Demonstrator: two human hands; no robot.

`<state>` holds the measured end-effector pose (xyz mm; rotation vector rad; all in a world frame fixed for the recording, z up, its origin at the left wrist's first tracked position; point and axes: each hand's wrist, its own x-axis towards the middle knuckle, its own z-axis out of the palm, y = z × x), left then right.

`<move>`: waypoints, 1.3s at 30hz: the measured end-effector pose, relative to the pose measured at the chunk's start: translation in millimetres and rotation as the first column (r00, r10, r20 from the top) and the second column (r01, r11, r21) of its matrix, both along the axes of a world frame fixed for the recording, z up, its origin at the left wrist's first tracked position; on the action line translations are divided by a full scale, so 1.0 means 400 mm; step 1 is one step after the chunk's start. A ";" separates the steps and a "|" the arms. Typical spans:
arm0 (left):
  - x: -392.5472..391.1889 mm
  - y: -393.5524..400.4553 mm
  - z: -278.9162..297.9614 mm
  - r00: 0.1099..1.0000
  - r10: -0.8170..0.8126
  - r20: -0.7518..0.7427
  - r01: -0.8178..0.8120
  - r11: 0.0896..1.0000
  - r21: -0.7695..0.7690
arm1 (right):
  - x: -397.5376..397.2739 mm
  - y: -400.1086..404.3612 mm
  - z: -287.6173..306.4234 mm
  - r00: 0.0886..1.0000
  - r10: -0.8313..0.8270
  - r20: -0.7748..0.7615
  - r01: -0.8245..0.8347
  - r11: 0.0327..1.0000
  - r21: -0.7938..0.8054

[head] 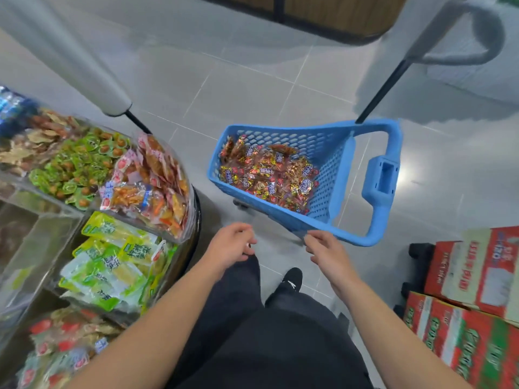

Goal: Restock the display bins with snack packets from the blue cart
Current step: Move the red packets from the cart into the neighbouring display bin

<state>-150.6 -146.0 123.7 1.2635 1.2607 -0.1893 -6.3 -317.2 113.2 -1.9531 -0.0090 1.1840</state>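
**Head view: both hands empty, reaching toward the loaded cart**

Head view, read from the left edge across. Display bins, clear-walled and tiered, crowding the left side: brown and green round packets in the upper tier, orange-red packets heaped against the right wall of that tier, yellow-green pouches in the bin below, red-labelled packets at the bottom left corner. Heaps banked high against the clear walls, presumably so the stock faces outward for shoppers. No obviously bare bin in view; one clear compartment at the far left edge looks low, though glare hides its floor.

Left hand next, held low above the floor just right of the bins, fingers loosely curled, holding nothing visible; a small pale spot near the fingertips too small to identify. Right hand beside it, fingers relaxed and slightly spread, also empty, fingertips close to the near rim of the blue cart, contact not certain. Both positioned as if about to dip in or draw the cart closer.

Blue cart standing on the tiled floor right of centre, well apart from the bins. Snack packets, red and gold, piled across its bottom. Many packets left, so restocking judged far from finished.

Cardboard boxes stacked at the right edge, red and green print, unopened by the look.
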 end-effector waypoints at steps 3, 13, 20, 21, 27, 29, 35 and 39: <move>0.086 0.092 -0.024 1.000 -0.010 0.022 0.011 1.000 -0.021 | 0.068 0.071 -0.025 0.998 -0.066 0.016 0.067 0.998 -0.019; 0.302 0.372 -0.217 0.974 -0.228 0.000 0.226 0.966 -0.128 | 0.237 0.280 -0.221 0.993 -0.040 0.108 0.066 0.967 -0.248; 0.365 0.452 -0.412 0.972 -0.232 -0.036 0.220 0.955 -0.200 | 0.267 0.356 -0.496 0.972 0.220 0.080 -0.179 0.921 -0.346; 0.368 0.459 -0.436 0.973 -0.230 -0.036 0.219 0.955 -0.200 | 0.270 0.362 -0.536 0.955 0.282 0.086 -0.234 0.902 -0.363; 0.367 0.470 -0.534 0.972 -0.234 -0.032 0.222 0.949 -0.224 | 0.297 0.382 -0.634 0.860 0.496 0.122 -0.385 0.786 -0.483; 0.366 0.469 -0.546 0.973 -0.227 -0.041 0.212 0.950 -0.228 | 0.316 0.393 -0.605 0.874 0.435 0.216 -0.300 0.834 -0.462; 0.375 0.471 -0.526 0.995 -0.096 -0.026 0.087 0.966 -0.243 | 0.364 0.407 -0.456 0.936 -0.321 0.143 0.331 0.942 -0.056; 0.394 0.458 -0.488 0.998 -0.036 0.043 0.049 0.934 -0.353 | 0.351 0.432 -0.413 0.788 -0.557 -0.262 0.579 0.815 0.012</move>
